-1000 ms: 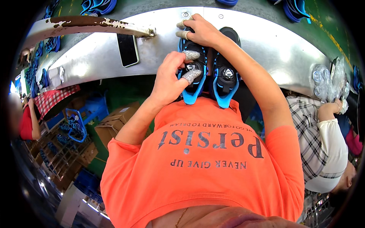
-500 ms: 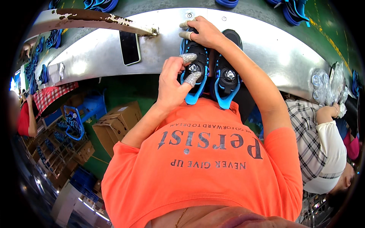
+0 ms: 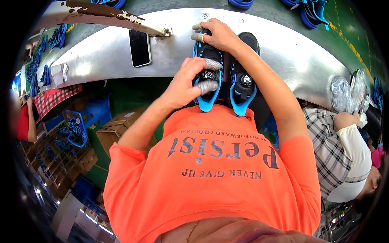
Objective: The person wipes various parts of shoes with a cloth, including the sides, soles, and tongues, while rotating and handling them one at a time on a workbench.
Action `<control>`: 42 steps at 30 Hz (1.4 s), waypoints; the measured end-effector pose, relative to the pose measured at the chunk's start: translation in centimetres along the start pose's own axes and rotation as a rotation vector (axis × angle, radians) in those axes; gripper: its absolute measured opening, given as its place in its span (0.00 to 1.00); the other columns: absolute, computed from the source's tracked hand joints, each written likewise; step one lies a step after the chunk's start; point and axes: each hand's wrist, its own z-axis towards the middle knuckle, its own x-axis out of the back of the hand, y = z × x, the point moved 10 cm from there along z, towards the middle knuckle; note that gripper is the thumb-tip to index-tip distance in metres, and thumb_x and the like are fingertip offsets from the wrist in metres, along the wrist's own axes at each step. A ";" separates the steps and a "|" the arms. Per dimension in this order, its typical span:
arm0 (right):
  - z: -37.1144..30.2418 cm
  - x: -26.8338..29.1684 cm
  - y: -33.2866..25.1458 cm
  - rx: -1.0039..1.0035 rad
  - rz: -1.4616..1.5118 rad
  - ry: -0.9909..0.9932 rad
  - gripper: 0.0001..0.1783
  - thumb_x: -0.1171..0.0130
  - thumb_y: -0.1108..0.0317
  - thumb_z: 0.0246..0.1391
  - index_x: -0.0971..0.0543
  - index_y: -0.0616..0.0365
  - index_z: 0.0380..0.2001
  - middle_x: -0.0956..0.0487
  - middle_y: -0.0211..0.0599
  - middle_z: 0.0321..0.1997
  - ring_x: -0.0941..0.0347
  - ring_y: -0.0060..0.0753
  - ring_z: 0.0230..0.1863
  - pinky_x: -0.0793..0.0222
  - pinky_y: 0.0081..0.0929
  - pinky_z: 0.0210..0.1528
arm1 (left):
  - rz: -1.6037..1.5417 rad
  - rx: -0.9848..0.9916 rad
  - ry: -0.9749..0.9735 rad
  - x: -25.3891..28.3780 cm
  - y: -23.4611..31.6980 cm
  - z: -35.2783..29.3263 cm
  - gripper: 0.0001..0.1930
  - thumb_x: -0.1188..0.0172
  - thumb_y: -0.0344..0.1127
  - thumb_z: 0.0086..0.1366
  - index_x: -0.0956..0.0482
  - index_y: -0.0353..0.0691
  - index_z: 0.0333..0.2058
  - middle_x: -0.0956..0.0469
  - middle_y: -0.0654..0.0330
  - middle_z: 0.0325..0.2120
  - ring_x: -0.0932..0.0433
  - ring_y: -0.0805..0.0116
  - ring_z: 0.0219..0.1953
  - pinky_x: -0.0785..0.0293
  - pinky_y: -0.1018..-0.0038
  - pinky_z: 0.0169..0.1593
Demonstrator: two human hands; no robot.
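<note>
Two black shoes with bright blue trim and round dial closures lie side by side on a curved metal table [image 3: 283, 44]. My left hand [image 3: 187, 83] pinches the dial area of the left shoe [image 3: 207, 77], its taped thumb and finger on either side of the dial. My right hand [image 3: 216, 34] presses down on the toe end of that same shoe, with tape on two fingers. The right shoe [image 3: 242, 79] lies untouched beside my right forearm.
A black phone [image 3: 139, 47] lies on the table to the left. A rusty white bar [image 3: 109, 16] crosses the upper left. Blue shoe parts [image 3: 312, 12] sit on the green belt beyond. A person in a plaid shirt [image 3: 344, 137] works at right, near clear bags [image 3: 344, 91]. Cardboard boxes [image 3: 117, 127] stand below.
My left hand has slid slightly down along the left shoe around the dial. My right hand stays on the toe.
</note>
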 end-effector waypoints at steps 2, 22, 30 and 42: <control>-0.1 0.2 -0.5 0.024 -0.010 0.011 0.21 0.37 0.51 0.50 0.19 0.46 0.47 0.24 0.46 0.40 0.28 0.48 0.46 0.32 0.36 0.49 | -0.088 0.063 0.032 -0.2 -1.2 -0.3 0.21 0.36 0.30 0.57 0.24 0.41 0.51 0.27 0.63 0.45 0.32 0.68 0.47 0.33 0.74 0.51; 0.3 0.9 0.5 -0.023 -0.016 0.013 0.18 0.42 0.58 0.53 0.19 0.49 0.47 0.23 0.46 0.47 0.27 0.48 0.50 0.33 0.36 0.54 | 0.600 0.103 -0.450 -7.1 3.1 -2.4 0.17 0.49 0.44 0.67 0.26 0.45 0.50 0.24 0.48 0.31 0.23 0.49 0.35 0.28 0.58 0.40; -7.7 11.0 5.5 -0.365 0.228 0.037 0.16 0.51 0.65 0.62 0.20 0.54 0.49 0.20 0.29 0.40 0.28 0.21 0.40 0.32 0.22 0.46 | 0.657 -0.006 -0.165 -5.1 3.4 -0.2 0.12 0.41 0.36 0.53 0.21 0.43 0.38 0.24 0.51 0.25 0.24 0.51 0.31 0.27 0.59 0.36; -12.1 9.9 2.2 -0.261 0.422 0.108 0.19 0.43 0.63 0.60 0.24 0.51 0.55 0.25 0.32 0.45 0.30 0.23 0.40 0.32 0.22 0.46 | 0.699 -0.037 -0.133 -2.3 4.4 -0.2 0.15 0.40 0.35 0.59 0.23 0.39 0.44 0.24 0.49 0.33 0.24 0.51 0.32 0.27 0.62 0.37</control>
